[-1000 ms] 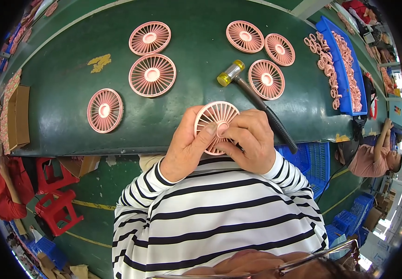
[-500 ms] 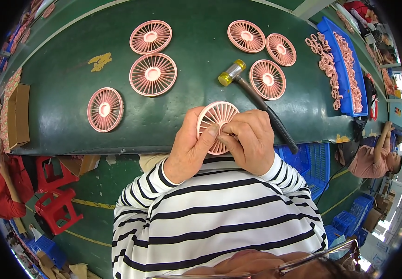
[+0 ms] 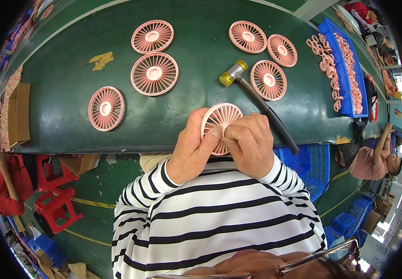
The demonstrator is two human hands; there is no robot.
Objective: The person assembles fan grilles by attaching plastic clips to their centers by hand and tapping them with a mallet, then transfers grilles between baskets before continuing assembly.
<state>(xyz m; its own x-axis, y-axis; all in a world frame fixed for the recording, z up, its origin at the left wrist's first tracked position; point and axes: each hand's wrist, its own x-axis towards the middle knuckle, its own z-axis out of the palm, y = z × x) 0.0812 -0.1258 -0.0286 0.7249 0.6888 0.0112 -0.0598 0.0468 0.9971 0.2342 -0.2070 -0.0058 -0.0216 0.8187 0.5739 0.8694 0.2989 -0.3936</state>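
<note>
Just off the table's near edge I hold a pink spoked wheel (image 3: 222, 113), tilted, in both hands. My left hand (image 3: 192, 151) grips its left rim, fingers behind and thumb laid across the spokes near the hub. Curled over its right side, my right hand (image 3: 251, 145) presses thumb and fingers together at the hub. Those fingers cover most of the hub, so any small part between them is hidden. Beyond my right hand lies a mallet (image 3: 232, 73) with yellow faces and a black handle (image 3: 270, 116). The handle's end points toward me at the table edge.
On the green table (image 3: 201, 42) lie wheels at left (image 3: 106, 109), centre left (image 3: 154, 73) and right (image 3: 269, 80). A blue tray (image 3: 343, 69) of small pink rings stands far right, with loose rings (image 3: 326, 63) beside it. A cardboard box (image 3: 20, 114) is left; red stools (image 3: 56, 209) stand below.
The held wheel has shifted slightly right and turned more edge-on. My right-hand fingers have closed in further over its hub.
</note>
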